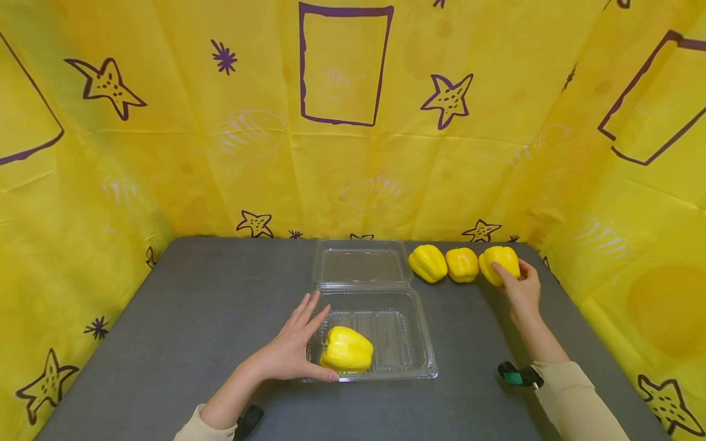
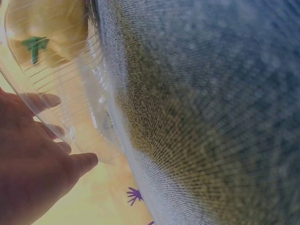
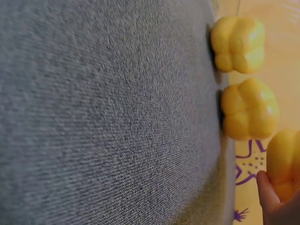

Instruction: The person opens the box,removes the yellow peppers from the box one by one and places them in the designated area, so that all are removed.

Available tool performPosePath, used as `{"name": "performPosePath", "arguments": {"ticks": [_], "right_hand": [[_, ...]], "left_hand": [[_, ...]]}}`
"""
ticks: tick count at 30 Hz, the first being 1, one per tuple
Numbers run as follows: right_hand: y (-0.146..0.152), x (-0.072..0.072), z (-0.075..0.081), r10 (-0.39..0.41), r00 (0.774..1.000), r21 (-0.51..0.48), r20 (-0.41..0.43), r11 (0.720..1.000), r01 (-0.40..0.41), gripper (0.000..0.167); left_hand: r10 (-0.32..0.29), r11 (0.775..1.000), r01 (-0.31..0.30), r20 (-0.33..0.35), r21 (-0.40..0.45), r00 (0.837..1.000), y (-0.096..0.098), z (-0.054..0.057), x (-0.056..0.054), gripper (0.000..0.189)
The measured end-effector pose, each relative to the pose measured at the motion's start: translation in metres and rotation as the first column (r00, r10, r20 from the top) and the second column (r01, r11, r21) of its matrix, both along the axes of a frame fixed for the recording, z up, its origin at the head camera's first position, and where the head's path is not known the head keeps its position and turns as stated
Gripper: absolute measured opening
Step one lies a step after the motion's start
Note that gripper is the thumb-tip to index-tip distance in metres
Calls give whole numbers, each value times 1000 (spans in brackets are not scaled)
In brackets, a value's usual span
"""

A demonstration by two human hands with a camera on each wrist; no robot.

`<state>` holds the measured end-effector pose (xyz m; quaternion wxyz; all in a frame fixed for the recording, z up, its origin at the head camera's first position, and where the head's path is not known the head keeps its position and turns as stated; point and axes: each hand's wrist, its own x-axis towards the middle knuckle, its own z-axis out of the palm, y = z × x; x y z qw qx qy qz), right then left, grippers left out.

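My right hand (image 1: 524,291) grips a yellow bell pepper (image 1: 499,262) at the back right, thumb in front of it. In the right wrist view that pepper (image 3: 283,164) shows at the right edge, apart from the grey table. Two more yellow peppers, one in the middle (image 1: 462,265) and one farther left (image 1: 428,263), sit in a row beside it. A clear plastic clamshell container (image 1: 425,361) lies with its lid folded back; one yellow pepper (image 1: 347,349) is in its front left corner. Spread around that corner, my left hand (image 1: 287,349) touches the container's rim with straight fingers.
The container's lid (image 1: 361,264) lies flat behind the base, near the table's back edge. A grey table (image 1: 209,306) carries everything. Yellow cloth walls (image 1: 342,171) with starfish drawings enclose its back and sides.
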<state>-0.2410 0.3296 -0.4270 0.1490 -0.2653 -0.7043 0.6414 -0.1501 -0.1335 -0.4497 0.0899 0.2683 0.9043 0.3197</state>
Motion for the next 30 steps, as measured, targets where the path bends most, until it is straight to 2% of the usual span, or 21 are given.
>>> {"name": "performPosePath", "arguments": {"ticks": [6, 15, 21, 30], "right_hand": [[5, -7, -6, -25, 999, 23, 21, 999, 24, 86], [12, -14, -16, -38, 992, 118, 117, 993, 25, 89], [13, -17, -21, -30, 989, 175, 141, 985, 5, 90], [13, -20, -25, 0, 986, 197, 167, 980, -33, 94]], "left_hand": [[-4, 1000, 4, 4, 2, 1000, 0, 0, 0, 124], [2, 1000, -2, 12, 0, 1000, 0, 1, 0, 125], [4, 1000, -4, 12, -6, 1000, 1, 2, 0, 125], [5, 1000, -5, 10, -4, 1000, 1, 3, 1, 124]]}}
